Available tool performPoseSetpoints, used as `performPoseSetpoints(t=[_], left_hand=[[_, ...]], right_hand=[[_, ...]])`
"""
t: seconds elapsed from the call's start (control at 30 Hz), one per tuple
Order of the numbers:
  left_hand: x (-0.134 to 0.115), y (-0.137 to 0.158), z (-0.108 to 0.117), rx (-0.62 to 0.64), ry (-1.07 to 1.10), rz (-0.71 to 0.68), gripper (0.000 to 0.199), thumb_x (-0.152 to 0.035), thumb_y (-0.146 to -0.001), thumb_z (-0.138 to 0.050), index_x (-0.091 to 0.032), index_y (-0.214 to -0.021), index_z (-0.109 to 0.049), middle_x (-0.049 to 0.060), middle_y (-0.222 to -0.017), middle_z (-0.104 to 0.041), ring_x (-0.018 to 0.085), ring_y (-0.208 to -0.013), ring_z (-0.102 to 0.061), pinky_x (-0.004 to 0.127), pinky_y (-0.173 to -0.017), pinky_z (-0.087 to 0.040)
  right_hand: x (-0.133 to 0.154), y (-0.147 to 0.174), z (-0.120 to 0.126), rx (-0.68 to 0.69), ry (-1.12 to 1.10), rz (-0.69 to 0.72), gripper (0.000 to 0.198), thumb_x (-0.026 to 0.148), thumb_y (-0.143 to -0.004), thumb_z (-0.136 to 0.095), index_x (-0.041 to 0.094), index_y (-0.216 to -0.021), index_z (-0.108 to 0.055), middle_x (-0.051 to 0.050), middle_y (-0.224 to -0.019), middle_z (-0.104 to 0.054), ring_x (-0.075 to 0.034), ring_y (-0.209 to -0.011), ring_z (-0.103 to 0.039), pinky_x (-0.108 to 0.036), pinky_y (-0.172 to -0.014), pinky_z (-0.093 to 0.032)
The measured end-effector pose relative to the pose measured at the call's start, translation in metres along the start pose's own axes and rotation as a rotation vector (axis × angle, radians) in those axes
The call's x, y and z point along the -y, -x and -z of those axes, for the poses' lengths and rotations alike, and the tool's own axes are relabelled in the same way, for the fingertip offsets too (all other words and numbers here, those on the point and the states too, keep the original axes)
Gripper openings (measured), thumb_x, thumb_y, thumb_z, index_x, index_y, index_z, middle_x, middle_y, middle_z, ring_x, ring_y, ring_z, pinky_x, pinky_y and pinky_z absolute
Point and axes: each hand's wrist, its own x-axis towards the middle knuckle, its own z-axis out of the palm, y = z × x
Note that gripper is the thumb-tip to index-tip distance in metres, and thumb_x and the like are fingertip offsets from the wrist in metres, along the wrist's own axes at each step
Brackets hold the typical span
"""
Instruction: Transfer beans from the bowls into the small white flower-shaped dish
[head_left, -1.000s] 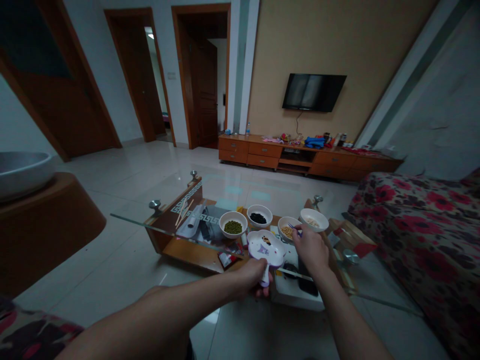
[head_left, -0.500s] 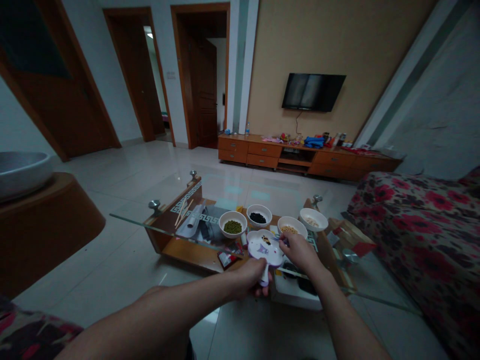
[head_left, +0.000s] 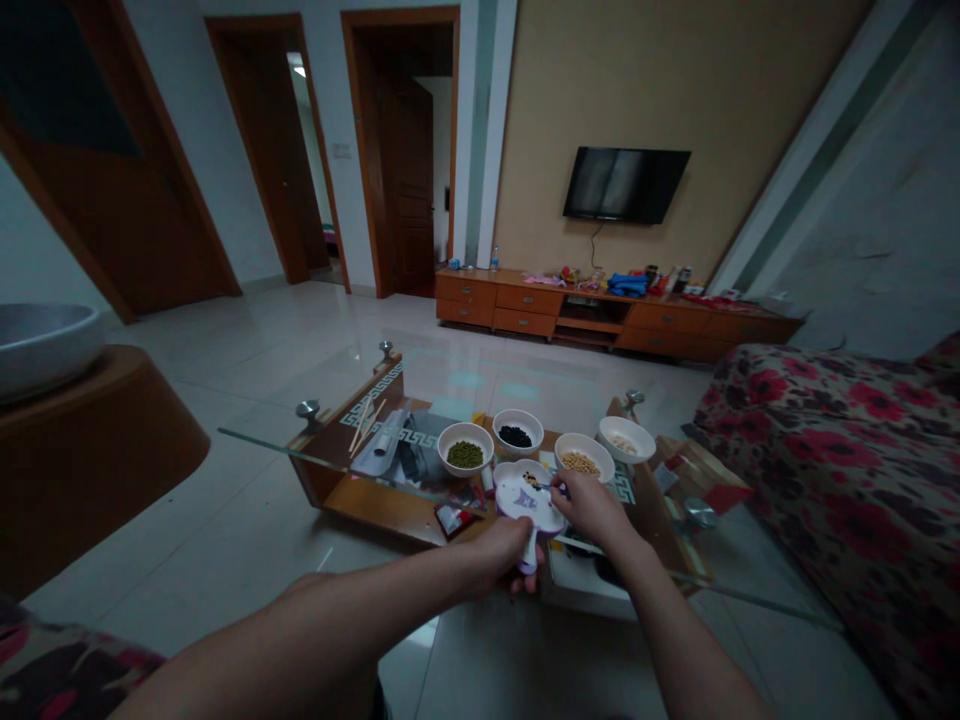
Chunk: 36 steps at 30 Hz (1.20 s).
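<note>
My left hand [head_left: 504, 552] is closed round the handle of a white paddle-shaped piece [head_left: 538, 517] with a scalloped purple rim and a purple print. A small pile of dark and pale beans [head_left: 531, 480] lies on its far part. Over its right side, my right hand [head_left: 592, 508] pinches a thin dark tool, its tip by the pile; its kind is too small to tell. Around it stand white bowls: green beans [head_left: 465, 455], black beans [head_left: 515, 436], tan beans [head_left: 579, 463] and pale contents [head_left: 623, 444].
The bowls stand on a glass coffee table [head_left: 270, 441]. Chopsticks [head_left: 366, 425] lie at its left, and a white box [head_left: 581, 585] sits below the right forearm. A floral sofa [head_left: 817, 460] is at the right, a low cabinet [head_left: 525, 300] at the back.
My right hand has moved slightly left over the paddle-shaped piece, bringing the tool's tip to the bean pile. More of the tan beans' bowl shows. My left hand stays in place.
</note>
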Motion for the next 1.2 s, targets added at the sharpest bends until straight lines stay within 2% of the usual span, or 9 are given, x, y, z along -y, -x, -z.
performPoseSetpoints(t=[0.27,0.5,1.2], left_hand=[[0.0040,-0.0064,0.0005,-0.016,-0.007,0.004,0.050,-0.043,-0.094,-0.017,-0.017,-0.073,-0.054,0.002,-0.045,-0.050,0.011,-0.032,-0.036,0.022,-0.038,-0.023],[0.0025,-0.0037,-0.0001,-0.010,-0.002,-0.016,0.047,-0.037,-0.093,-0.016,-0.017,-0.072,-0.054,0.002,-0.044,-0.049,0.012,-0.033,-0.036,0.022,-0.038,-0.023],[0.0038,-0.0064,0.0008,-0.001,-0.011,-0.017,0.048,-0.035,-0.094,-0.014,-0.017,-0.072,-0.053,0.002,-0.044,-0.049,0.011,-0.032,-0.036,0.021,-0.037,-0.022]], right_hand=[[0.0023,-0.0007,-0.0020,0.010,0.012,0.003,0.023,0.032,-0.086,-0.048,0.020,-0.095,-0.065,-0.008,-0.094,-0.069,-0.020,-0.091,-0.062,-0.026,-0.070,-0.036],[0.0019,-0.0002,-0.0028,0.016,0.016,0.001,0.022,0.030,-0.086,-0.047,0.019,-0.095,-0.065,-0.008,-0.095,-0.069,-0.019,-0.093,-0.062,-0.025,-0.071,-0.036],[0.0031,-0.0028,-0.0045,0.040,0.027,0.002,0.023,0.030,-0.087,-0.047,0.018,-0.096,-0.065,-0.009,-0.096,-0.069,-0.020,-0.091,-0.063,-0.025,-0.069,-0.036]])
